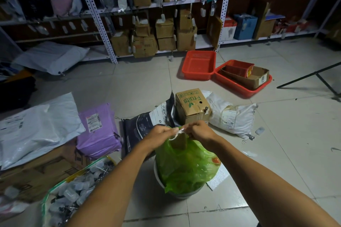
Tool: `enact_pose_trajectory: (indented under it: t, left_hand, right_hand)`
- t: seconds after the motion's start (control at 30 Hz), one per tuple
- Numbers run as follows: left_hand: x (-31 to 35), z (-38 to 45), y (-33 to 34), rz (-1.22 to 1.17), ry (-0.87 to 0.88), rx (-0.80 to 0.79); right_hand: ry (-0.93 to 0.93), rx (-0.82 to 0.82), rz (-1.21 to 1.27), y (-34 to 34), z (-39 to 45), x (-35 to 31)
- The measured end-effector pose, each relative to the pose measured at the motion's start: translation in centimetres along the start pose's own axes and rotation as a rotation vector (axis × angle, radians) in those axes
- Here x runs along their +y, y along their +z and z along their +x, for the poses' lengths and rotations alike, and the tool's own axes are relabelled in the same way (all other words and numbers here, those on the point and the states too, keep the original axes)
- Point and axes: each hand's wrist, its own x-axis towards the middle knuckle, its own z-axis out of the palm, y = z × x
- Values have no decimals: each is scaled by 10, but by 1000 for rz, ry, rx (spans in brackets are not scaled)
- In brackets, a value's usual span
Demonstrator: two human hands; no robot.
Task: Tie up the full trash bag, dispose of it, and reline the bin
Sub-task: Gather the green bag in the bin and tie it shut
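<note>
Near the middle of the tiled floor (276, 134), ringed by parcels, a pale bin (158, 180) stands with a full green trash bag (186, 164) still seated in it, the bag's neck pulled up above the rim. On the far side sit a cardboard fruit box (191, 105) and a white sack (230, 116), to the left a purple parcel (97, 131), and at the near left a clear bag of small bottles (73, 190). Both arms reach forward over the bin. The left hand (158, 134) and the right hand (200, 131) are each pinched shut on the white drawstring (178, 132) at the top of the bag, close together, with a short loop of cord between them. The knot looks half made, so the main risk, as I judge it, is a loose tie that opens when the bag is lifted, spilling waste among the parcels. Pulling hard could tear the thin film at the neck or snap the cord. A sideways tug could also tip the light bin toward the bottles. Something orange (215, 160) presses against the film at the right, a likely weak spot.
</note>
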Motion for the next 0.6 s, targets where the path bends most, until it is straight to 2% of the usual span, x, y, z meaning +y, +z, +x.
enact_pose_trajectory:
  t: [0.1,0.27,0.43,0.6]
  left_hand:
    - [1,2,0,67,68,36]
    - [-1,8,-6,-22,33,186]
    - [-8,14,-8,4,20,208]
    - [-11,17,-8,15,34,300]
  right_hand:
    - [-8,38,30,-2,2,0]
    - [-30,179,206,-10,6,2]
    - [-16,193,325,-13,9,5]
    - [28,250,345,-16,16,12]
